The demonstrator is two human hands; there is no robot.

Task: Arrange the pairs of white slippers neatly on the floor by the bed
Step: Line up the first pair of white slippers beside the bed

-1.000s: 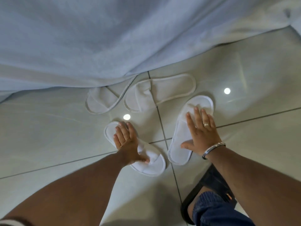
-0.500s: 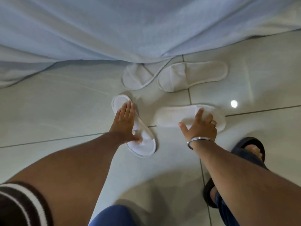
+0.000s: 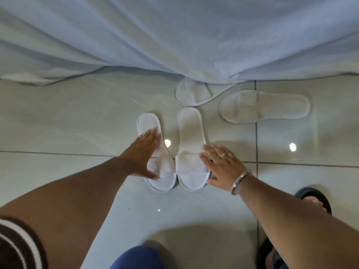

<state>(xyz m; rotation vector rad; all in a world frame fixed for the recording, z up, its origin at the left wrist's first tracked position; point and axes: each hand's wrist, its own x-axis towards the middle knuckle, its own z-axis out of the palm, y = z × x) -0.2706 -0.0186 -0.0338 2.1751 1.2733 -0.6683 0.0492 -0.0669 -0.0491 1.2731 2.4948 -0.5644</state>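
Two white slippers stand side by side on the tiled floor, toes toward me. My left hand [image 3: 142, 156] presses on the left slipper [image 3: 147, 123], fingers along its sole and thumb by the toe strap. My right hand [image 3: 223, 164] lies flat with spread fingers against the right side of the right slipper [image 3: 191, 131], fingertips touching its strap. A second pair lies farther back. One slipper of that pair [image 3: 191, 94] is partly under the hanging bed sheet [image 3: 174, 35]. The other [image 3: 266, 107] lies sideways to its right.
The white sheet drapes to the floor across the top of the view. My foot in a dark sandal [image 3: 310, 199] stands at the lower right, and my blue-clad knee [image 3: 139, 257] is at the bottom. Bare glossy tiles [image 3: 68, 123] stretch to the left.
My right hand has turned the right slipper from lying crosswise to standing parallel beside the left one. My left hand has straightened the left slipper. The view has shifted left.
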